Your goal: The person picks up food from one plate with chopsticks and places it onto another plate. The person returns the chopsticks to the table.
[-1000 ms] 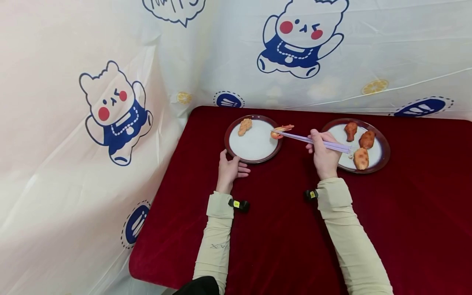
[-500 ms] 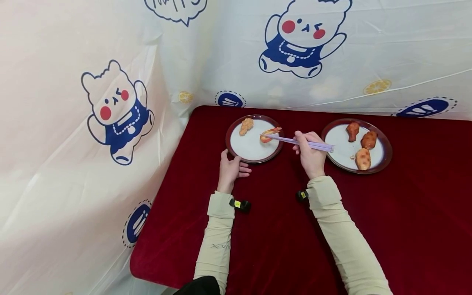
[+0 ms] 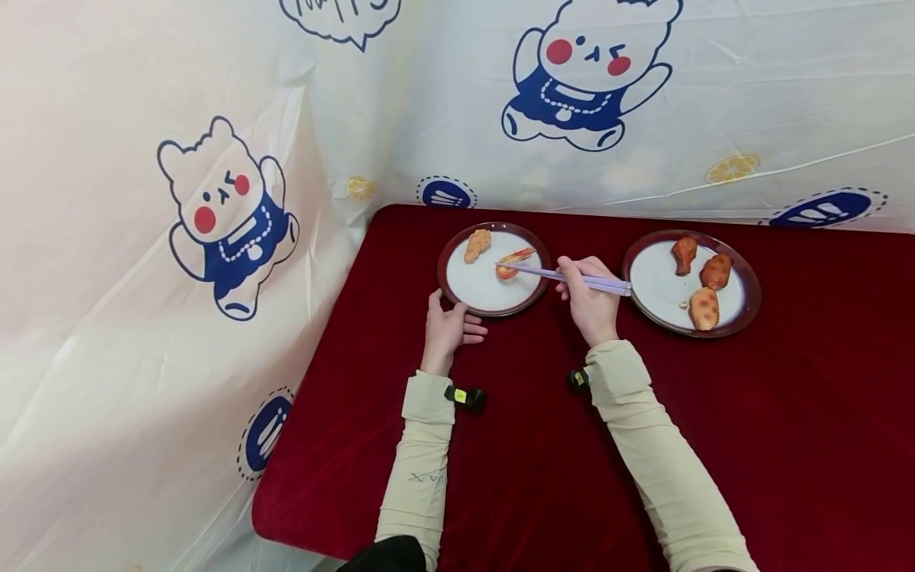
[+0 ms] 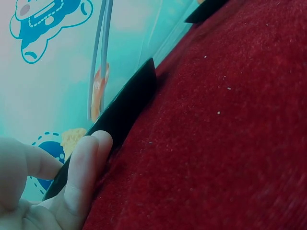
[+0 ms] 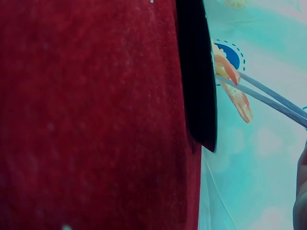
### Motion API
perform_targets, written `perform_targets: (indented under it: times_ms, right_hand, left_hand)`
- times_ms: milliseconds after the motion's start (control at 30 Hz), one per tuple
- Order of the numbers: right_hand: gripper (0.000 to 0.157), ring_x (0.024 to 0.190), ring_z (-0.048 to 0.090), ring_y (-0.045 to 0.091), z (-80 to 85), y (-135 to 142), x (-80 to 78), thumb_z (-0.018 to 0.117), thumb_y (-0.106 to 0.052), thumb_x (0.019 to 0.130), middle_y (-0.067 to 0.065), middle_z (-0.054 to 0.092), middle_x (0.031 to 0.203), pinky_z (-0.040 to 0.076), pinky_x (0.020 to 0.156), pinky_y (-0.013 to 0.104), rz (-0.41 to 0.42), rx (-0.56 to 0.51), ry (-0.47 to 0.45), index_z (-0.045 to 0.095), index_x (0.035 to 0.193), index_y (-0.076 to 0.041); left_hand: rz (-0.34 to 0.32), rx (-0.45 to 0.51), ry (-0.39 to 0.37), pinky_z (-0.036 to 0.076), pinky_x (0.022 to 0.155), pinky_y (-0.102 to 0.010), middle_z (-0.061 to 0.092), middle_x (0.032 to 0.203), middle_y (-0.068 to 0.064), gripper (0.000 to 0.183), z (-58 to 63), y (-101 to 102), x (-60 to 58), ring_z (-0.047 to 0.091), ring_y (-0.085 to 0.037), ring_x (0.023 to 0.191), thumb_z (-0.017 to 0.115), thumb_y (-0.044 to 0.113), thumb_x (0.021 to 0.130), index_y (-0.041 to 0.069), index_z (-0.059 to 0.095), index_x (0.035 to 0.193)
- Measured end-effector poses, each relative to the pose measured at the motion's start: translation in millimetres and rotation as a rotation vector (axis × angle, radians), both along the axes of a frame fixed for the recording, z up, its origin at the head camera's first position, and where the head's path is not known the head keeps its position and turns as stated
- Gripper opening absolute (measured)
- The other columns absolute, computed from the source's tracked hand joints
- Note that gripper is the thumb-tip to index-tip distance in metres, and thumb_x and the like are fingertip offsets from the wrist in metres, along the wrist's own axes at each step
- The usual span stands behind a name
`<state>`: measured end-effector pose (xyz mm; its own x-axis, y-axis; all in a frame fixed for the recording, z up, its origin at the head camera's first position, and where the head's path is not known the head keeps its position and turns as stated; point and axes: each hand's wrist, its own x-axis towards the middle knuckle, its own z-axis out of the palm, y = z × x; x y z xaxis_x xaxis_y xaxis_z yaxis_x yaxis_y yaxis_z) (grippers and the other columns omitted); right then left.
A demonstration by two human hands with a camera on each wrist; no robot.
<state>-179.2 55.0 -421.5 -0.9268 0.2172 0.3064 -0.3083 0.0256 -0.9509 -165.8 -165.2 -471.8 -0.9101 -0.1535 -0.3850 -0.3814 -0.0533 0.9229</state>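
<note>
My right hand (image 3: 592, 306) grips a pair of lilac chopsticks (image 3: 596, 282). Their tips pinch an orange-and-white shrimp (image 3: 506, 272) over the left plate (image 3: 493, 300), which is white with a brown rim. In the right wrist view the shrimp (image 5: 236, 98) sits between the two sticks, above the plate's dark edge. At that plate's near left rim, my left hand (image 3: 443, 330) holds on with thumb and fingers at the edge. A piece of fried chicken (image 3: 477, 245) lies toward the plate's back left.
To the right stands a second brown-rimmed plate (image 3: 661, 306) bearing a drumstick (image 3: 684, 254) and two browned pieces, one darker (image 3: 716, 271) and one lighter (image 3: 704, 308). Dark red cloth (image 3: 529, 453) covers the table. A printed white curtain (image 3: 443, 103) hangs behind and at the left.
My right hand has moved left with the chopsticks, carrying the shrimp from the left plate's right rim inward over its white middle. The left hand stays at the rim.
</note>
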Motion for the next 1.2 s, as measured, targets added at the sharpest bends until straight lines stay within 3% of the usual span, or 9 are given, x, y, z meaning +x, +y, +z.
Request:
perform_targets:
  times_ms: [100, 433, 767, 1067, 1200]
  right_hand:
    - [0.027, 0.055, 0.059, 0.005, -2.8, -2.1, -1.5, 0.066, -0.012, 0.091, -0.006, 0.059, 0.072, 0.051, 0.05, 0.015, 0.0, 0.003, 0.0, 0.07, 0.087, 0.015]
    - [0.029, 0.058, 0.06, 0.007, -6.9, -9.2, -4.7, 0.067, -0.01, 0.09, -0.003, 0.058, 0.074, 0.053, 0.052, 0.016, 0.034, -0.033, -0.01, 0.068, 0.088, 0.019]
    - [0.029, 0.058, 0.06, -0.003, -2.5, -14.2, -9.5, 0.066, -0.01, 0.091, -0.005, 0.058, 0.076, 0.055, 0.055, 0.015, 0.063, -0.03, -0.071, 0.067, 0.093, 0.02]
    - [0.031, 0.058, 0.059, -0.002, 2.0, -15.4, -8.3, 0.065, -0.014, 0.092, -0.009, 0.06, 0.076, 0.055, 0.057, 0.017, 0.033, 0.011, -0.115, 0.068, 0.093, 0.017]
    - [0.032, 0.059, 0.061, 0.004, -0.7, -12.0, -10.7, 0.065, -0.018, 0.093, -0.009, 0.061, 0.078, 0.056, 0.057, 0.019, 0.0, 0.028, -0.145, 0.069, 0.092, 0.013]
  left_hand:
    - [0.019, 0.001, 0.023, 0.062, 0.061, -0.037, 0.07, 0.091, -0.021, 0.064, -10.6, -0.3, -2.4, 0.071, -0.023, 0.061, 0.048, 0.02, 0.101, 0.024, 0.013, 0.154]
    - [0.014, -0.004, 0.024, 0.062, 0.063, -0.038, 0.07, 0.091, -0.02, 0.064, -9.8, 0.3, -1.6, 0.071, -0.023, 0.061, 0.048, 0.021, 0.101, 0.024, 0.013, 0.154]
    - [0.016, -0.013, 0.028, 0.062, 0.062, -0.038, 0.07, 0.091, -0.02, 0.064, -8.6, 0.2, -1.8, 0.071, -0.022, 0.061, 0.047, 0.021, 0.101, 0.023, 0.013, 0.154]
    - [0.014, -0.003, 0.02, 0.062, 0.062, -0.037, 0.069, 0.092, -0.021, 0.063, -8.4, -1.0, -2.3, 0.071, -0.022, 0.061, 0.047, 0.02, 0.101, 0.023, 0.014, 0.154]
    - [0.009, 0.001, 0.017, 0.062, 0.063, -0.038, 0.069, 0.095, -0.024, 0.061, -8.5, -1.0, -1.9, 0.071, -0.022, 0.061, 0.046, 0.02, 0.101, 0.024, 0.015, 0.154]
